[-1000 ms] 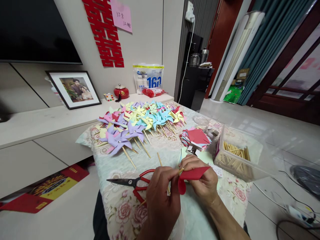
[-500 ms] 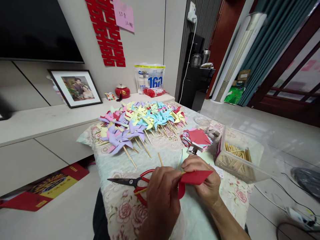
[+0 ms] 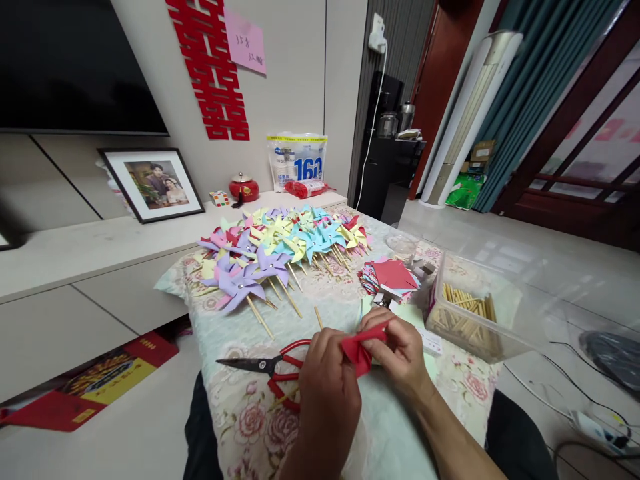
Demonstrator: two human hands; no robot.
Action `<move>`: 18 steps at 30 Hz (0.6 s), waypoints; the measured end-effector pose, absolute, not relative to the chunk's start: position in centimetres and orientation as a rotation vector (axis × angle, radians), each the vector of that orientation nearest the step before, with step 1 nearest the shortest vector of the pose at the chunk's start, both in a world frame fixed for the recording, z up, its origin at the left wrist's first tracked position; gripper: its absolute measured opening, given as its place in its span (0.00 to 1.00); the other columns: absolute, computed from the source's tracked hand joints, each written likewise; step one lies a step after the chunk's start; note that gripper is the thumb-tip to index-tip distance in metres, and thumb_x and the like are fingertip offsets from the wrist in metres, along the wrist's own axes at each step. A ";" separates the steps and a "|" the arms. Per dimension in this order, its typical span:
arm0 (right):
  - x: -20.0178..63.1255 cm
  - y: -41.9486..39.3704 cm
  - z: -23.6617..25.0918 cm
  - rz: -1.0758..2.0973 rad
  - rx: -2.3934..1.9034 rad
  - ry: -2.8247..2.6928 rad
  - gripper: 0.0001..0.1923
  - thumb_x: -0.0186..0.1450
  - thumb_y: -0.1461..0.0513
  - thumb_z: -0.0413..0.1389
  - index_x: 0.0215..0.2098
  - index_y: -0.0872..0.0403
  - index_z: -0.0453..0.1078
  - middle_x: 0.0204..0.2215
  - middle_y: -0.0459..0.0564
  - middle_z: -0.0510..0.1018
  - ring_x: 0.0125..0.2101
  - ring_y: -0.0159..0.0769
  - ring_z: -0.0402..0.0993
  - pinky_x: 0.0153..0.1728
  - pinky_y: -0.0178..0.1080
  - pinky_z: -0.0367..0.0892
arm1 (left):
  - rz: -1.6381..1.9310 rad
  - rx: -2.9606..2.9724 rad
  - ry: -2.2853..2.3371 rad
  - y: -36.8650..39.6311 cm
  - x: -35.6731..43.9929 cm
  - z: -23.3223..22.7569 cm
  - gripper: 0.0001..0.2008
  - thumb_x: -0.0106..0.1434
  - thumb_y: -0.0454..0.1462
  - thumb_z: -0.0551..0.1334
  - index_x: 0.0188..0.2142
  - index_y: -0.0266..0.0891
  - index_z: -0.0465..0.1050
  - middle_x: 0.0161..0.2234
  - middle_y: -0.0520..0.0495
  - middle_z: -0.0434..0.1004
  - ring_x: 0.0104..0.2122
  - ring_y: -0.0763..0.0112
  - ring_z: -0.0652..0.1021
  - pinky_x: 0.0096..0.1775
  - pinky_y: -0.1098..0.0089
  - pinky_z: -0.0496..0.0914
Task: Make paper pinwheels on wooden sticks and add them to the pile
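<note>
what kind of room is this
Most likely a home living room used for craft work. A dark TV screen hangs above a long low cabinet holding a framed photo, and a standing air conditioner is beside teal curtains. Paper pinwheels cover the cloth-covered table.

Open cloth ahead of the hands, crowded on three sides

Bare tablecloth (image 3: 330, 297) lies between the scissors (image 3: 270, 369) on the left, the pinwheel heap (image 3: 280, 243) beyond, and the paper stack (image 3: 393, 275) and stick box (image 3: 470, 313) on the right.
</note>
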State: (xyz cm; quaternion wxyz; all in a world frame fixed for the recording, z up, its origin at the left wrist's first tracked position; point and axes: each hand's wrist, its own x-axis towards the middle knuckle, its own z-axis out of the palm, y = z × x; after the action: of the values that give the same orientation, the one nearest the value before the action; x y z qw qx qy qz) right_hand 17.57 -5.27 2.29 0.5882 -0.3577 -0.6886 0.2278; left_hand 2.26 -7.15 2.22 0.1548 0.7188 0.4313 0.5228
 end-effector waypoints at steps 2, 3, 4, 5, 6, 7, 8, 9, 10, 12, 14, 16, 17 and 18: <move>17.8 -5.1 2.3 0.712 -0.973 -1.525 0.04 0.63 0.61 0.59 0.31 0.53 0.72 0.27 0.45 0.75 0.29 0.35 0.70 0.31 0.37 0.65 | 1.340 1.924 1.257 -6.9 2.1 2.3 0.07 0.63 0.31 0.56 0.32 0.41 0.71 0.30 0.47 0.73 0.31 0.65 0.73 0.33 0.67 0.66; 18.0 -4.9 2.3 0.807 -1.023 -1.476 0.06 0.62 0.59 0.60 0.29 0.54 0.72 0.25 0.44 0.73 0.27 0.34 0.68 0.29 0.36 0.63 | 1.266 1.826 1.234 -6.8 2.0 2.4 0.04 0.61 0.32 0.58 0.32 0.41 0.72 0.28 0.48 0.73 0.29 0.66 0.73 0.31 0.68 0.65; 18.1 -4.8 2.3 0.902 -1.053 -1.433 0.08 0.61 0.58 0.61 0.29 0.54 0.72 0.24 0.43 0.72 0.26 0.33 0.67 0.28 0.35 0.62 | 1.196 1.717 1.192 -6.7 2.0 2.5 0.03 0.60 0.34 0.61 0.33 0.41 0.73 0.26 0.50 0.72 0.26 0.68 0.72 0.28 0.69 0.64; 18.2 -4.7 2.3 0.986 -1.061 -1.400 0.09 0.60 0.57 0.61 0.29 0.55 0.71 0.24 0.43 0.71 0.25 0.32 0.66 0.27 0.34 0.61 | 1.129 1.603 1.147 -6.7 2.0 2.6 0.03 0.58 0.35 0.63 0.34 0.40 0.74 0.24 0.52 0.71 0.23 0.69 0.71 0.26 0.71 0.63; 18.2 -4.5 2.2 1.057 -1.058 -1.384 0.10 0.59 0.56 0.62 0.29 0.55 0.71 0.24 0.42 0.71 0.25 0.32 0.65 0.28 0.34 0.60 | 1.069 1.495 1.114 -6.7 1.9 2.7 0.06 0.56 0.36 0.65 0.34 0.40 0.74 0.22 0.54 0.70 0.21 0.71 0.69 0.24 0.72 0.61; 18.2 -4.4 2.1 1.112 -1.055 -1.383 0.10 0.59 0.56 0.62 0.29 0.55 0.71 0.24 0.42 0.71 0.25 0.31 0.64 0.28 0.34 0.60 | 1.017 1.403 1.091 -6.6 2.0 2.8 0.08 0.54 0.37 0.67 0.35 0.40 0.75 0.20 0.56 0.69 0.19 0.73 0.67 0.23 0.73 0.59; 18.2 -4.3 2.0 1.153 -1.057 -1.395 0.10 0.59 0.56 0.62 0.30 0.55 0.71 0.23 0.42 0.70 0.24 0.31 0.64 0.27 0.34 0.59 | 0.979 1.332 1.083 -6.6 2.0 2.8 0.10 0.52 0.38 0.69 0.35 0.39 0.74 0.18 0.57 0.67 0.17 0.75 0.65 0.21 0.74 0.57; 18.1 -4.3 2.0 1.173 -1.064 -1.414 0.09 0.59 0.57 0.62 0.30 0.55 0.71 0.23 0.41 0.69 0.24 0.30 0.63 0.27 0.33 0.58 | 0.962 1.277 1.091 -6.6 2.1 2.8 0.11 0.51 0.39 0.70 0.33 0.39 0.74 0.16 0.59 0.64 0.16 0.77 0.63 0.20 0.74 0.54; 18.0 -4.2 2.0 1.175 -1.074 -1.435 0.09 0.59 0.57 0.62 0.29 0.55 0.71 0.22 0.40 0.68 0.23 0.30 0.62 0.26 0.33 0.57 | 0.961 1.231 1.107 -6.6 2.1 2.8 0.12 0.51 0.41 0.71 0.32 0.38 0.73 0.15 0.60 0.62 0.15 0.78 0.61 0.20 0.75 0.53; 18.0 -4.1 2.1 1.151 -1.090 -1.472 0.09 0.59 0.58 0.62 0.27 0.55 0.70 0.20 0.40 0.67 0.23 0.29 0.61 0.25 0.32 0.57 | 0.972 1.154 1.130 -6.4 2.3 2.7 0.13 0.52 0.43 0.70 0.29 0.38 0.72 0.13 0.60 0.61 0.14 0.79 0.60 0.20 0.75 0.51; 18.2 -4.0 2.5 1.130 -1.082 -1.491 0.10 0.59 0.57 0.62 0.26 0.55 0.71 0.21 0.40 0.69 0.23 0.29 0.64 0.26 0.33 0.59 | 0.996 1.074 1.117 -6.1 2.5 2.6 0.15 0.52 0.45 0.70 0.26 0.38 0.70 0.12 0.58 0.63 0.14 0.78 0.61 0.20 0.75 0.53; 18.9 -3.8 3.0 1.123 -1.055 -1.481 0.12 0.60 0.55 0.63 0.31 0.56 0.74 0.26 0.44 0.76 0.27 0.32 0.70 0.31 0.34 0.66 | 1.036 0.983 1.068 -5.4 2.9 2.7 0.16 0.51 0.46 0.70 0.23 0.39 0.68 0.12 0.57 0.65 0.13 0.77 0.62 0.19 0.74 0.54; 19.5 -3.7 3.4 1.113 -1.044 -1.470 0.13 0.60 0.54 0.63 0.35 0.56 0.75 0.30 0.46 0.79 0.31 0.35 0.74 0.34 0.37 0.69 | 1.062 0.939 1.034 -5.0 3.1 2.8 0.17 0.49 0.46 0.71 0.22 0.39 0.67 0.12 0.56 0.65 0.13 0.78 0.62 0.19 0.74 0.54; 20.1 -3.5 3.7 1.094 -1.038 -1.458 0.15 0.61 0.53 0.63 0.39 0.56 0.76 0.34 0.49 0.81 0.35 0.37 0.76 0.38 0.39 0.71 | 1.086 0.897 1.002 -4.6 3.4 3.0 0.17 0.48 0.46 0.71 0.21 0.39 0.67 0.13 0.56 0.65 0.13 0.78 0.62 0.19 0.74 0.55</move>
State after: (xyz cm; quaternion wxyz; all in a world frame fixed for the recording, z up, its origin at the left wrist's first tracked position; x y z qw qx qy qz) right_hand 20.11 -3.45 3.70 0.4984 -0.4290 -0.6026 0.4522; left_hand 3.45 -4.60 3.01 0.6492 0.3948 0.4410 0.4777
